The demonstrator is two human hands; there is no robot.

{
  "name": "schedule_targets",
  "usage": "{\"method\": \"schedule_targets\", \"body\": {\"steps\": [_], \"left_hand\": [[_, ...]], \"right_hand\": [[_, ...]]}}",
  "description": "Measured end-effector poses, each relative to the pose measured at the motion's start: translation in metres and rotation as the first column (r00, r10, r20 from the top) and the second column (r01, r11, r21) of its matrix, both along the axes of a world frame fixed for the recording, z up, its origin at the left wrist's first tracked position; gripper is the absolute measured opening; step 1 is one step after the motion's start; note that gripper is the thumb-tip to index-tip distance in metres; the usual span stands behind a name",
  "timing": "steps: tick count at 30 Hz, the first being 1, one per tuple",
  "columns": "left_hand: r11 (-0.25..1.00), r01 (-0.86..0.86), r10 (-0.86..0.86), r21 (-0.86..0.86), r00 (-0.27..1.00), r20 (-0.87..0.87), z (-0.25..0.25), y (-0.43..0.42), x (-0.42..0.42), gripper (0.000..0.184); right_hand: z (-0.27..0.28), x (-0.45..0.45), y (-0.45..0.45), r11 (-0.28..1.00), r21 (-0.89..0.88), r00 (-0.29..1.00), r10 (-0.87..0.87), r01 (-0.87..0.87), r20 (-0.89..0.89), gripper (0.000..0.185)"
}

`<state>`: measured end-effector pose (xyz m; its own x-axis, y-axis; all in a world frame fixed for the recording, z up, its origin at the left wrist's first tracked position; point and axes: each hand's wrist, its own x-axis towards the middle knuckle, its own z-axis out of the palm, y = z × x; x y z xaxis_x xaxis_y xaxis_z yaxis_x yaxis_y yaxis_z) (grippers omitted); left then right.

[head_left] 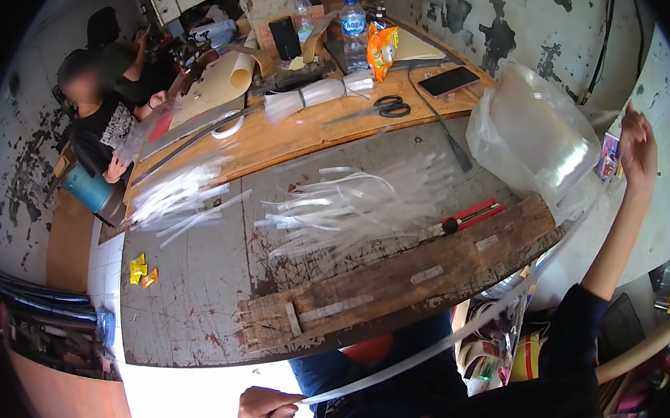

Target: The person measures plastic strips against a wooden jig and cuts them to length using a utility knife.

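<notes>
A long translucent plastic strip (pixel 418 358) runs slantwise in front of the table edge. Its lower end is pinched in my left hand (pixel 265 411), below the table's near edge. My right hand (pixel 637 149) is raised at the right, beside a plastic-wrapped clear roll (pixel 546 138), with its fingers bent; whether it touches the strip's far end cannot be made out. Between them lies a worn wooden board (pixel 392 279) along the table edge. A red cutter (pixel 474 216) rests just behind the board. Loose clear strips (pixel 351 202) spread over the grey tabletop (pixel 188 307).
Another strip pile (pixel 177 194) lies left. Scissors (pixel 377 111), a tied strip bundle (pixel 308 98), a phone (pixel 449 81), bottles (pixel 353 32) and an orange packet (pixel 381 51) stand or lie farther back. Yellow wrappers (pixel 138 269) lie front left. Another person (pixel 108 127) sits at the left.
</notes>
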<state>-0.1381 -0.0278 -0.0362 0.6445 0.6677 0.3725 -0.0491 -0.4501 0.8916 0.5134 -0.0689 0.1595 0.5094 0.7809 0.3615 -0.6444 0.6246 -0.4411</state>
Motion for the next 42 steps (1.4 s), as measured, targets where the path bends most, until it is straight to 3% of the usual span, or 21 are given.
{"method": "schedule_targets", "body": {"steps": [2,4,6,9,12,18,21,22,24,26,28,30,31,32,33,35,36,38,39,41,42], "left_hand": [[0.998,-0.05,0.053,0.034,0.995,-0.081,-0.001,0.002,-0.016,0.02],[0.985,-0.141,0.171,0.103,0.901,-0.4,-0.009,-0.002,-0.069,0.025],[0.949,-0.298,0.312,0.103,0.842,-0.441,-0.002,-0.006,-0.088,0.024],[0.809,-0.584,0.572,0.06,0.762,-0.304,0.001,-0.013,-0.109,0.023],[0.605,-0.796,0.787,0.022,0.593,-0.173,-0.001,-0.018,-0.12,0.021],[0.364,-0.929,0.93,-0.067,0.359,0.074,-0.005,-0.016,-0.127,0.018],[0.355,-0.927,0.92,-0.12,0.324,0.219,-0.008,-0.018,-0.124,0.017],[0.375,-0.917,0.903,-0.139,0.327,0.278,-0.009,-0.018,-0.122,0.016],[0.472,-0.867,0.821,-0.163,0.365,0.439,-0.01,-0.021,-0.115,0.015],[0.607,-0.779,0.68,-0.157,0.406,0.611,-0.011,-0.027,-0.106,0.014],[0.787,-0.603,0.475,-0.13,0.458,0.751,-0.014,-0.032,-0.092,0.013],[0.929,-0.346,0.306,-0.135,0.507,0.806,-0.024,-0.034,-0.073,0.012],[0.96,-0.2,0.265,-0.198,0.877,0.402,-0.04,-0.025,-0.081,0.026],[0.941,-0.337,0.318,-0.027,0.854,0.413,-0.01,-0.018,-0.021,0.041],[0.876,-0.461,0.365,0.141,0.825,0.431,0.026,-0.009,0.051,0.061],[0.964,-0.263,0.253,-0.021,0.897,0.362,0.03,-0.013,0.082,0.075],[0.984,-0.176,0.171,-0.019,0.921,0.351,0.023,-0.011,0.091,0.075],[0.941,-0.33,0.322,0.08,0.942,0.094,0.03,-0.024,0.103,0.062],[0.941,-0.329,0.321,0.078,0.942,0.095,0.034,-0.023,0.106,0.062],[0.91,-0.259,0.26,0.323,0.965,0.04,0.04,-0.019,0.111,0.04],[0.91,-0.26,0.262,0.325,0.964,0.037,0.041,-0.019,0.109,0.04]], "right_hand": [[0.023,-0.006,0.031,0.994,-0.062,0.995,-0.088,0.091,0.038,0.034],[0.037,-0.008,0.065,0.998,-0.063,0.999,-0.03,0.032,0.037,0.038],[0.035,-0.012,0.099,0.973,-0.007,0.971,0.229,-0.229,0.068,0.043],[0.039,-0.04,0.144,0.953,-0.071,0.953,0.298,-0.293,0.062,0.042],[0.036,-0.081,0.179,0.945,-0.137,0.953,0.302,-0.298,0.01,0.041],[-0.007,-0.194,0.214,0.928,-0.338,0.957,0.226,-0.155,0.183,0.027],[-0.037,-0.241,0.196,0.873,-0.366,0.907,0.396,-0.324,0.144,0.022],[-0.046,-0.258,0.183,0.854,-0.347,0.875,0.459,-0.387,0.156,0.023],[-0.056,-0.298,0.149,0.886,-0.375,0.838,0.41,-0.272,0.36,0.027],[-0.064,-0.332,0.113,0.818,-0.383,0.764,0.554,-0.428,0.33,0.032],[-0.08,-0.357,0.083,0.78,-0.359,0.65,0.626,-0.513,0.432,0.035],[-0.088,-0.377,0.054,0.835,-0.409,0.53,0.55,-0.369,0.645,0.03],[-0.101,-0.388,0.048,0.955,-0.201,0.497,0.285,-0.216,0.82,0.024],[-0.097,-0.39,0.038,0.965,-0.198,0.398,0.252,-0.171,0.882,0.026],[-0.098,-0.393,0.031,0.97,-0.191,0.391,0.235,-0.148,0.89,0.028],[-0.098,-0.396,0.021,0.984,-0.145,0.387,0.175,-0.104,0.905,0.031],[-0.097,-0.396,0.016,0.99,-0.112,0.39,0.135,-0.083,0.911,0.032],[-0.099,-0.393,0.008,0.993,-0.101,0.378,0.118,-0.066,0.918,0.034],[-0.097,-0.391,0.005,0.987,-0.117,0.394,0.15,-0.107,0.907,0.035],[-0.101,-0.389,0.005,0.983,-0.109,0.439,0.165,-0.151,0.883,0.033],[-0.106,-0.385,0.006,0.982,-0.108,0.442,0.166,-0.153,0.882,0.033]]}}
